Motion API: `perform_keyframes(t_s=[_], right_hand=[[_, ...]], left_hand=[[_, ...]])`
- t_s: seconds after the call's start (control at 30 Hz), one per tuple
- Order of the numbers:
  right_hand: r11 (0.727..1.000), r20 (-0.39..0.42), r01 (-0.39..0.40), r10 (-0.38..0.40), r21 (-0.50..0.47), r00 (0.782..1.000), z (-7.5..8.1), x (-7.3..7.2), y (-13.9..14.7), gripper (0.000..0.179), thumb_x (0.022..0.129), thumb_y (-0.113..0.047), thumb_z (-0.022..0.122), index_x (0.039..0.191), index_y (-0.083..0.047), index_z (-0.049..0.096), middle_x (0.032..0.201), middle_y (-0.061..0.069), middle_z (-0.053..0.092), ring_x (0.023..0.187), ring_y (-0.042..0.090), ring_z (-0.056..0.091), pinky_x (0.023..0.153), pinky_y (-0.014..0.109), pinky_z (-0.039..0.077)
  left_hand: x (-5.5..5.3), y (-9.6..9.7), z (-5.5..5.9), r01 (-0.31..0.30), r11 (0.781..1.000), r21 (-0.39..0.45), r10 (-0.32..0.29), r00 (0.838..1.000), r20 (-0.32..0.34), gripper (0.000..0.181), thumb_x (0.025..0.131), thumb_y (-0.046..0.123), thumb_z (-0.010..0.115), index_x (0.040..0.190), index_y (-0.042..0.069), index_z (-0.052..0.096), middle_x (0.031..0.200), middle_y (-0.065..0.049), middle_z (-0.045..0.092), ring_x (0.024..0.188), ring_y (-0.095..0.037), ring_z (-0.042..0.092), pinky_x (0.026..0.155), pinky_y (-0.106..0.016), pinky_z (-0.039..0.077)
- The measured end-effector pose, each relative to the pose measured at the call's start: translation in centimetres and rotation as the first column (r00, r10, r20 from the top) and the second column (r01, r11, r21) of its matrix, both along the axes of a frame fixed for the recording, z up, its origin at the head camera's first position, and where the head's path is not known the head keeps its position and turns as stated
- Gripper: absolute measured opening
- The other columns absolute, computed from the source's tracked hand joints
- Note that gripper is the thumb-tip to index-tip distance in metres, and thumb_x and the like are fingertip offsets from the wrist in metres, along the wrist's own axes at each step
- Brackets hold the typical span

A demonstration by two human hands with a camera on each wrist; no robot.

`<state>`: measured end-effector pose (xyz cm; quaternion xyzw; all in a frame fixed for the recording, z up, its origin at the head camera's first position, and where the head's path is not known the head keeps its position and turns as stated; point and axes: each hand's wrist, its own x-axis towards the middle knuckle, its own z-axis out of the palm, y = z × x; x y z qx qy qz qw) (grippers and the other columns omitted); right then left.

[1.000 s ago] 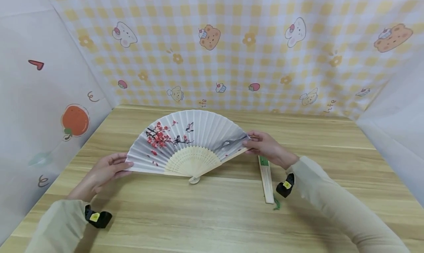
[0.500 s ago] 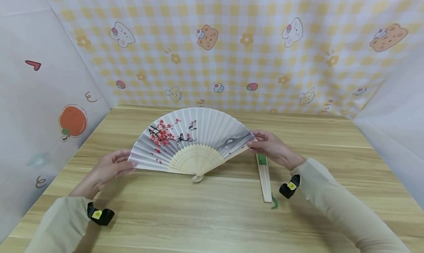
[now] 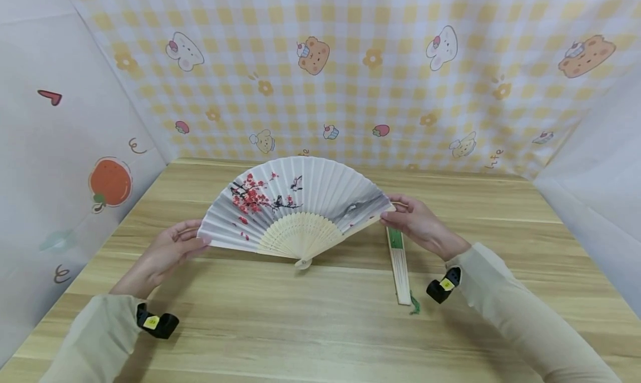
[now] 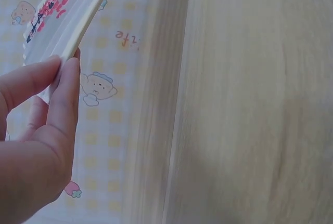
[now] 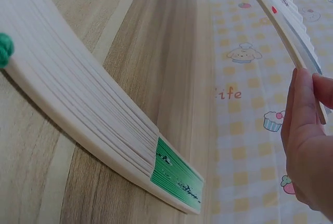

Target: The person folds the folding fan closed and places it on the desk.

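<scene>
Pinching spread fan (image 3: pixel 300 199) between fingers (image 4: pixel 65 94) of left hand (image 3: pixel 170 250) and right hand (image 3: pixel 419 226); cut off in wrist views. Cropping tassel (image 5: pixel 4 50) of folded fan (image 5: pixel 96 104) in right wrist view.

Head view: from above, forward and down; tabletop (image 3: pixel 300 338) fills lower frame, checked cloth (image 3: pixel 350 93) the upper. Wrist views: close in, facing the cloth; left hand (image 4: pixel 39 146) at frame's left edge, right hand (image 5: pixel 312 151) at right. Both catch open fan (image 4: pixel 54 31).
</scene>
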<state>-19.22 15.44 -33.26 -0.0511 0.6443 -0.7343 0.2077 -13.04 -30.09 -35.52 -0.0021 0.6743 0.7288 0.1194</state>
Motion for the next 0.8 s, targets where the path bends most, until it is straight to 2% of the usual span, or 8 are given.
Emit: perform_keyframes(t_s=[0.17, 0.33, 0.5, 0.63, 0.8], right_hand=[[0.998, 0.012, 0.041, -0.041, -0.038, 0.999, 0.1, 0.1, 0.3, 0.031, 0.087, 0.005, 0.048, 0.115, -0.004, 0.039, 0.100, 0.003, 0.058, 0.089, 0.013, 0.058, 0.088, 0.027, 0.044], [0.991, 0.028, 0.084, -0.082, -0.102, 0.996, 0.2, 0.1, 0.4, 0.031, 0.088, 0.003, 0.049, 0.116, -0.003, 0.038, 0.101, 0.003, 0.058, 0.090, 0.012, 0.058, 0.084, 0.023, 0.046], [0.979, 0.031, 0.105, -0.101, -0.177, 0.994, 0.2, 0.0, 0.6, 0.032, 0.088, 0.003, 0.050, 0.117, -0.003, 0.038, 0.104, 0.006, 0.057, 0.093, 0.014, 0.058, 0.085, 0.022, 0.045], [0.962, 0.052, 0.129, -0.120, -0.241, 0.991, 0.2, 0.1, 0.8, 0.032, 0.088, 0.003, 0.049, 0.117, -0.003, 0.037, 0.105, 0.006, 0.057, 0.093, 0.013, 0.058, 0.085, 0.021, 0.045], [0.938, 0.067, 0.152, -0.137, -0.312, 0.988, 0.3, 0.4, 0.8, 0.030, 0.089, 0.004, 0.047, 0.116, -0.001, 0.036, 0.102, 0.007, 0.058, 0.090, 0.013, 0.059, 0.084, 0.021, 0.046]], left_hand=[[-0.1, 0.6, 0.2, -0.017, 0.998, 0.052, 0.018, 1.000, -0.001, 0.031, 0.082, 0.001, 0.061, 0.107, 0.010, 0.044, 0.094, 0.003, 0.060, 0.086, -0.010, 0.060, 0.084, -0.027, 0.046], [0.0, 1.4, 0.5, -0.039, 0.995, 0.091, 0.040, 0.999, -0.013, 0.032, 0.082, 0.000, 0.060, 0.108, 0.009, 0.044, 0.094, 0.002, 0.061, 0.086, -0.010, 0.060, 0.085, -0.027, 0.046], [-0.1, 2.1, 0.7, -0.085, 0.983, 0.160, 0.090, 0.996, -0.021, 0.031, 0.082, -0.001, 0.059, 0.107, 0.009, 0.044, 0.094, 0.002, 0.061, 0.086, -0.009, 0.060, 0.083, -0.025, 0.046], [-0.2, 2.7, 0.9, -0.132, 0.965, 0.225, 0.136, 0.991, -0.004, 0.033, 0.082, -0.002, 0.060, 0.108, 0.009, 0.044, 0.094, 0.002, 0.062, 0.086, -0.009, 0.059, 0.079, -0.022, 0.048], [-0.3, 3.3, 1.0, -0.157, 0.924, 0.350, 0.163, 0.987, 0.013, 0.030, 0.081, -0.007, 0.057, 0.106, 0.008, 0.048, 0.092, -0.002, 0.061, 0.083, -0.011, 0.059, 0.075, -0.021, 0.050]])
